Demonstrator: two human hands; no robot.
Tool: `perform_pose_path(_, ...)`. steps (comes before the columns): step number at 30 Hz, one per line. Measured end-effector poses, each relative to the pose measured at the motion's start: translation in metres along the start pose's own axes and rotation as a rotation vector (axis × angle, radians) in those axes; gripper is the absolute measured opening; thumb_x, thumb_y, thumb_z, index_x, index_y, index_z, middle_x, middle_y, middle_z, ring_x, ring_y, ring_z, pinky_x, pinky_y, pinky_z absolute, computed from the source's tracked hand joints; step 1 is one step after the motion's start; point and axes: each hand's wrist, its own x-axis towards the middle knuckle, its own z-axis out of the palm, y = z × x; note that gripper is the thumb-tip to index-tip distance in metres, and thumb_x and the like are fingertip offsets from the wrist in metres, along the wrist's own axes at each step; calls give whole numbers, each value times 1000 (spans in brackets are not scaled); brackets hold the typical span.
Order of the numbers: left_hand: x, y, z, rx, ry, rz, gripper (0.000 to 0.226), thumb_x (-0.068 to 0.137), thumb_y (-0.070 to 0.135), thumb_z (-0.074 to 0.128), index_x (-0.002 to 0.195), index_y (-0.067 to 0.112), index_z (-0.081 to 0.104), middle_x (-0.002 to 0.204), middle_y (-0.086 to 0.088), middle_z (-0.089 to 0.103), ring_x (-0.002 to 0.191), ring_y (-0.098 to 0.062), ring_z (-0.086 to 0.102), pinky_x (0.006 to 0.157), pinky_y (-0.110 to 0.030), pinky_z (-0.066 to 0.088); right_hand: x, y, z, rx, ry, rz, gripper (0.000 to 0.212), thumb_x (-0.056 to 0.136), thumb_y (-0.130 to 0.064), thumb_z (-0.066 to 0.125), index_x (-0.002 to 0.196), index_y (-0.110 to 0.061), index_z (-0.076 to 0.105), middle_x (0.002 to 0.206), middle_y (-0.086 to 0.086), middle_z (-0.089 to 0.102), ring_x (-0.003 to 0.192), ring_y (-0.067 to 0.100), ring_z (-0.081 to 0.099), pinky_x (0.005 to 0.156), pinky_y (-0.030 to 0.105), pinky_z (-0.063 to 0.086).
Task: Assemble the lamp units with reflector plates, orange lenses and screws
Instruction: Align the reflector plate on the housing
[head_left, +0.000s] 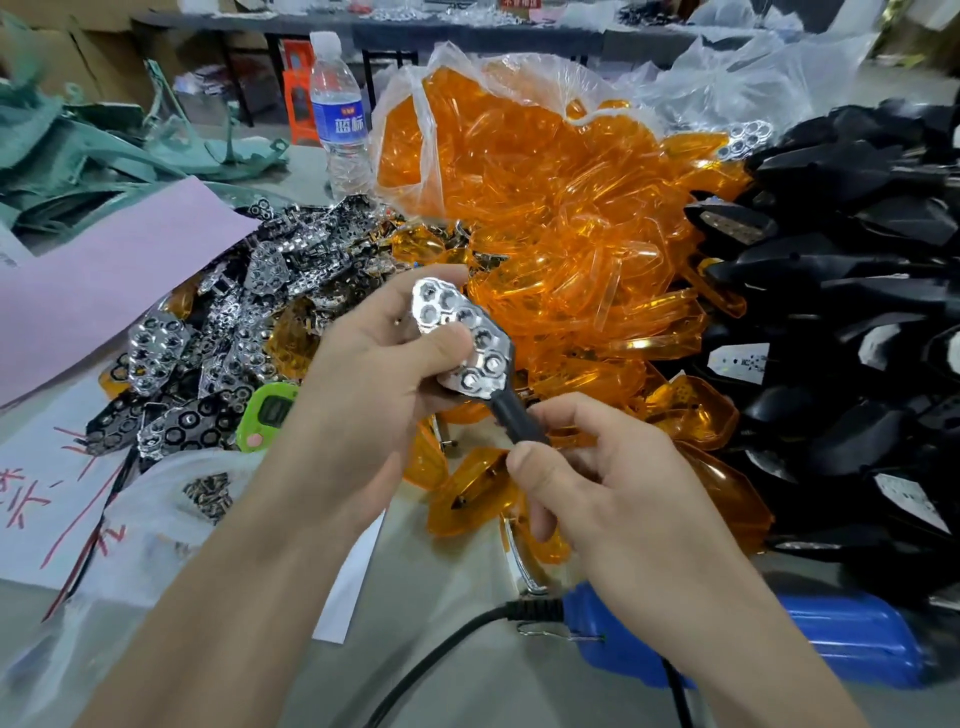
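My left hand (363, 384) grips a black lamp unit whose face carries a shiny chrome reflector plate (462, 338) with several round cups; my thumb presses on the plate. The unit's black stem (514, 415) points down to the right, and my right hand (613, 488) pinches it between thumb and fingers. Loose reflector plates (249, 322) are heaped at the left. Orange lenses (561, 228) spill from a clear plastic bag behind my hands. A pile of black lamp housings (841, 291) fills the right side. Small screws (208, 493) lie on white plastic at the lower left.
A blue electric screwdriver (852, 639) with a black cord lies at the table's front edge, below my right wrist. A water bottle (337, 119) stands at the back. A green timer (267, 410), pink paper (104, 270) and white paper with red writing lie at the left.
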Motion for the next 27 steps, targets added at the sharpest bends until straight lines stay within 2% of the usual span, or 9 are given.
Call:
perform_pose_path(3,-3,-5,5,123,-45,23,42,86,18,67,124,36,70,109,-2,77,95,-19,74,82,-36,62,-1,1,0,-8,8,-17,9,98,-41,57,97,-40,65,63,-3,66,46,2,47,44,17,34)
perform_pose_path(5,-3,-9,2,416,30,134,49,92,28,71,135,49,61,113,18,74,104,-1,70,92,-28,58,1,3,1,-21,41,-17,18,100,-39,56,88,-32,67,59,-2,61,44,3,44,43,19,33)
perform_pose_path(7,-4,-10,0,748,175,253,55,84,49,73,137,57,56,110,36,65,104,16,62,91,-18,51,2,5,1,-36,93,-9,24,98,-42,54,83,-29,67,57,-3,58,45,4,43,43,22,34)
perform_pose_path(10,-12,-10,6,838,312,299,54,77,58,72,130,53,63,100,36,64,90,17,64,81,-18,55,3,8,4,-89,153,-22,21,97,-42,53,87,-32,68,57,-9,58,48,5,47,45,21,36)
perform_pose_path(12,-17,-10,15,912,355,364,42,80,57,70,122,50,69,92,36,64,84,13,66,78,-27,61,4,10,7,-101,179,-26,22,97,-42,53,86,-31,68,58,-9,58,49,6,48,46,21,35)
perform_pose_path(15,-22,-11,21,860,379,365,41,82,56,70,121,45,72,93,34,68,91,11,68,88,-32,62,4,11,9,-115,216,-28,21,96,-44,53,86,-32,67,60,-9,60,50,6,49,45,22,36)
perform_pose_path(19,-15,-11,14,797,326,232,72,82,50,79,145,52,43,112,35,64,103,14,63,90,-20,52,4,13,14,-163,256,-41,20,92,-48,50,90,-37,66,65,-13,63,52,4,52,48,19,41)
perform_pose_path(22,-9,-13,11,687,195,168,67,82,34,85,141,42,56,117,29,67,103,17,63,90,-22,56,2,12,16,-249,297,-23,18,92,-50,49,95,-41,64,69,-23,62,59,2,56,52,18,43)
perform_pose_path(27,-12,-14,19,489,251,186,67,71,36,80,136,31,64,122,19,73,106,10,68,88,-17,58,-1,2,23,-475,359,-3,13,99,-49,47,106,-42,56,64,-12,57,60,8,54,55,25,39)
